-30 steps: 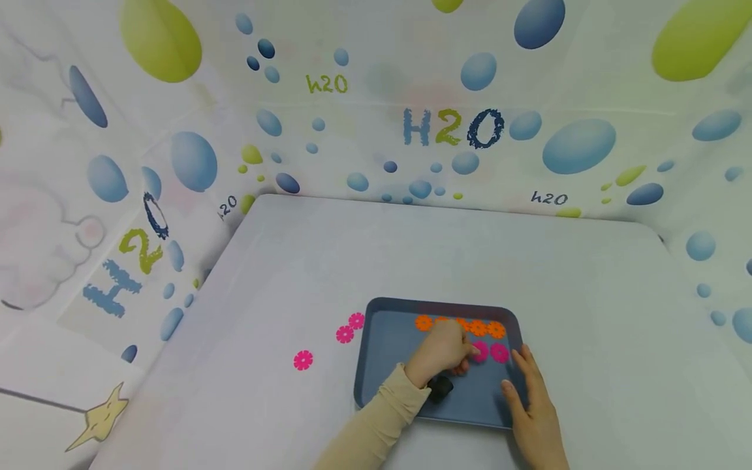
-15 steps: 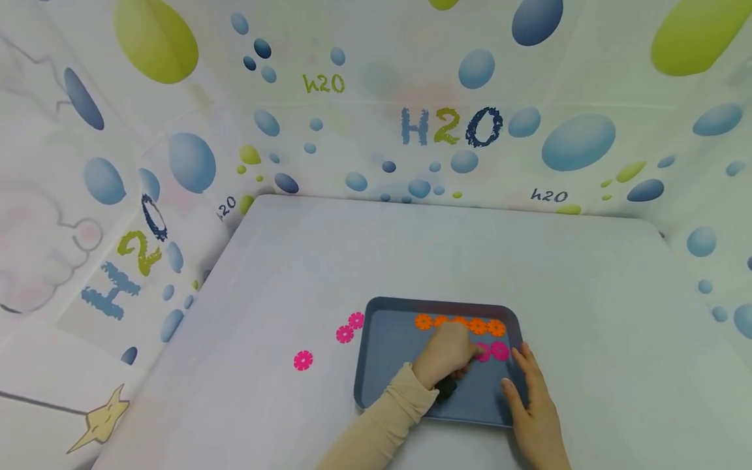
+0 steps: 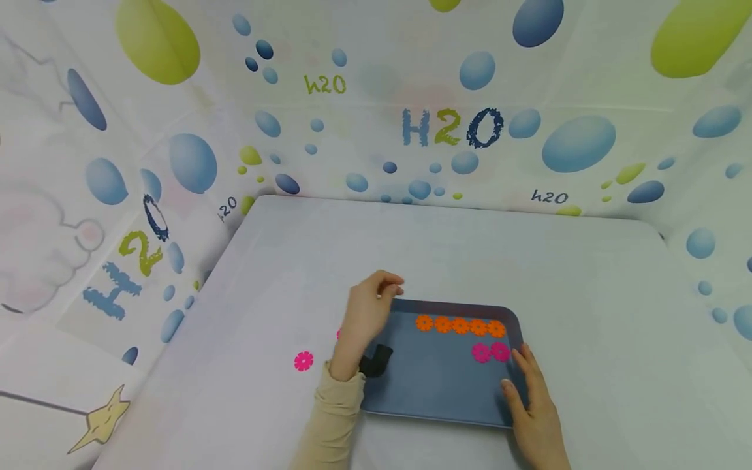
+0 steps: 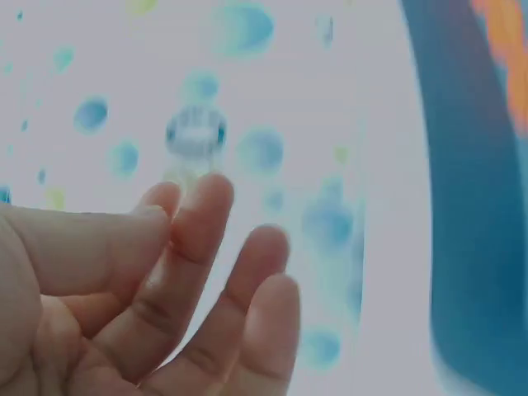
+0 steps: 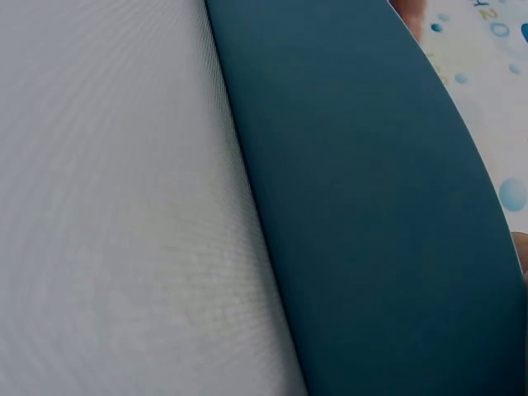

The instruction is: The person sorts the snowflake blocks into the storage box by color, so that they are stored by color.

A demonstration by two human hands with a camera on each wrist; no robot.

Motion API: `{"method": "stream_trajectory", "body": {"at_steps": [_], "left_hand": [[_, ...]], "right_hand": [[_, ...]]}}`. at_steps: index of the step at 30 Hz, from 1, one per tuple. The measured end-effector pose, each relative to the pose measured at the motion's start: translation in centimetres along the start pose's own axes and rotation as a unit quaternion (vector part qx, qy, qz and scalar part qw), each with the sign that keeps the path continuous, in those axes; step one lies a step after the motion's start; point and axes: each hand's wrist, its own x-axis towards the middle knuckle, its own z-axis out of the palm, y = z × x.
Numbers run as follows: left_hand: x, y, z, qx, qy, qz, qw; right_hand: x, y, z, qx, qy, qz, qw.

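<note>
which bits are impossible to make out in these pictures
Tray: head view, left edge hidden behind the left hand and sleeve.
Pink piece: head view, only a sliver shows beside the left hand.
Orange pieces: left wrist view, blurred and cut off by the right edge.

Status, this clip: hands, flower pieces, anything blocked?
Left hand by tray's far left corner, looks empty. Right hand at right rim. Five orange pieces, two pink pieces inside. Left wrist partly hides another pink piece outside.
</note>
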Motion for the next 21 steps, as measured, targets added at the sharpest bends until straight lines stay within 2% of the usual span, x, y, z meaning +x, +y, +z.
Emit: {"method": "stream_trajectory", "body": {"at_steps": [2, 5, 9, 12, 14, 21], "left_hand": [[-0.1, -1.4, -1.7, 0.017, 0.04, -0.014, 0.9989], [-0.8, -3.7, -3.4, 0.05, 0.064, -0.053, 0.9953], [-2.4, -6.0, -4.1, 0.076, 0.051, -0.122, 0.9884], [-3.4, -7.0, -4.0, 0.074, 0.032, -0.15, 0.9855], [-3.8, -7.4, -3.8, 0.065, 0.025, -0.151, 0.9861], [-4.3, -8.3, -3.3, 0.078, 0.011, -0.109, 0.991]], "right_hand": [[0.0, 0.0, 0.0, 0.006, -0.002, 0.0, 1.0], [0.1, 0.0, 0.0, 0.013, -0.005, 0.001, 0.9999], [0.1, -0.2, -0.1, 0.007, -0.005, 0.001, 1.0], [0.1, -0.3, -0.1, 0.004, -0.002, 0.002, 1.0], [0.1, -0.3, -0.1, 0.005, -0.001, 0.0, 1.0], [-0.2, -0.3, 0.2, 0.003, 0.002, 0.002, 1.0]]}}
